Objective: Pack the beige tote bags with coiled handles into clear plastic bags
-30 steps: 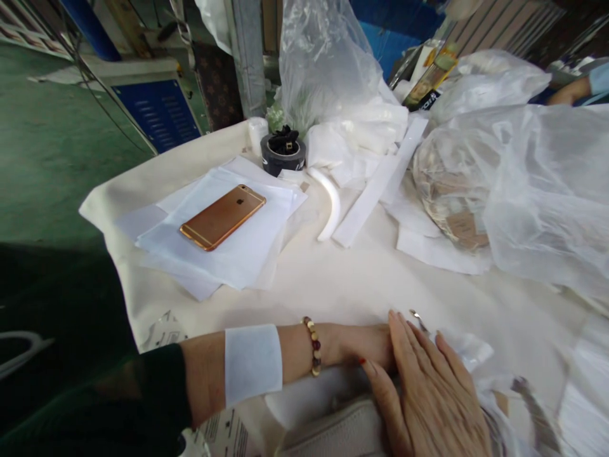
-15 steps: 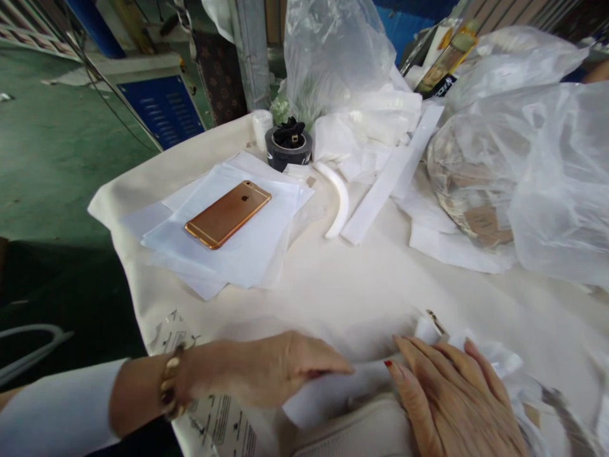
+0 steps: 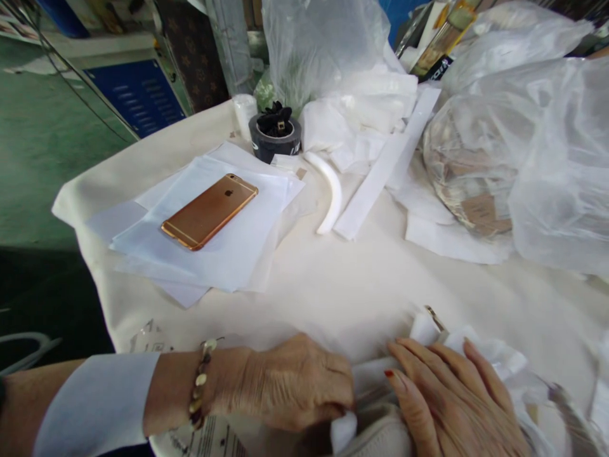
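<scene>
At the bottom of the view my left hand (image 3: 304,384), wearing a beaded bracelet, is closed around white wrapping paper (image 3: 343,431). A beige item with a ribbed edge (image 3: 380,438), perhaps a bag, lies between my hands, cut off by the lower border. Flat on top of it and the paper rests my right hand (image 3: 457,400), fingers stretched out, with a red mark on the thumb. A small gold metal fitting (image 3: 434,317) sticks out of white wrapping just beyond my right fingers. Printed clear plastic (image 3: 204,438) lies under my left wrist.
A gold phone (image 3: 209,211) rests on white sheets (image 3: 238,254) at left. Behind it stands a black tape roll (image 3: 276,143) with black pieces inside. White strips (image 3: 385,171), a curved white piece (image 3: 330,190) and clear plastic bags (image 3: 561,165) occupy the table's back and right.
My left hand has closed on the white paper, which is now bunched under its fingers. The right hand stays almost in place. The camera view has shifted slightly.
</scene>
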### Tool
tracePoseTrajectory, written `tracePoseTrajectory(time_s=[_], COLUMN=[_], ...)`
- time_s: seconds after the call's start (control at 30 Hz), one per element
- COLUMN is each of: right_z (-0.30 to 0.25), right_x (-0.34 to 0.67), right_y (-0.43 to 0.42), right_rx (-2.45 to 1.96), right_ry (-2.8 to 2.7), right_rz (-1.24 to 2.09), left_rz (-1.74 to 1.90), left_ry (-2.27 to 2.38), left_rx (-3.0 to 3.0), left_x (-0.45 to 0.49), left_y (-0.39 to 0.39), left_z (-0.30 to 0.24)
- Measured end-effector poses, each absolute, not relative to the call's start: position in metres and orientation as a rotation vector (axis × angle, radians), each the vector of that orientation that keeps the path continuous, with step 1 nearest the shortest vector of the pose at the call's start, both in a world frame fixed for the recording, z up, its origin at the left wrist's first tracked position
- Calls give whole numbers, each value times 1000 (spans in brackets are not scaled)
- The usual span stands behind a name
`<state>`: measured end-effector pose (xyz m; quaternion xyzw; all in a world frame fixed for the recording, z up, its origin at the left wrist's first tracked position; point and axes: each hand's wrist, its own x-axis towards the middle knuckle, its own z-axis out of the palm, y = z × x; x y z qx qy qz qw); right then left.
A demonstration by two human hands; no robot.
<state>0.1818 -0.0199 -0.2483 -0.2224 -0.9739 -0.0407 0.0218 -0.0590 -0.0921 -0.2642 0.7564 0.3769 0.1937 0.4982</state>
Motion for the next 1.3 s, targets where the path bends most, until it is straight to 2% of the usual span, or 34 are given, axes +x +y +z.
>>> tracePoseTrajectory(time_s=[0.1,0.23,0.3,0.4,0.63,0.8,1.03,1.2,1.3], right_z=[-247,-245,-245,-243,-238,-239,-241,-248,-233], right_x=[178,171,167,160,131,123,123,116,116], right_y=[-21,-23,-24,-28,-42,-41,-43,-41,-51], right_rx=[-737,-791,-836,-906,-1255,-1416,-1463,-1457,-1356], right_ry=[-3001,-2981,-2963,-2896,-2554,-2534,-2493,-2510,-2511], right_rz=[-55,-37,-5,96,319,247,173,63,41], left_rz=[569,695,808,918,809,706,652,394,295], left_ry=[1014,1293,1295,1141,1103,1302,1423,1714,1761], left_rx=[1860,1294,1107,1173,1221,1108,1310,1631,1665], left_x=[-42,-21,-18,-24,-26,-14,-31,-16,-11], left_y=[-97,-99,-101,-105,-96,-78,-109,-99,-88], left_z=[-270,-274,-273,-273,-276,-276,-267,-265,-259])
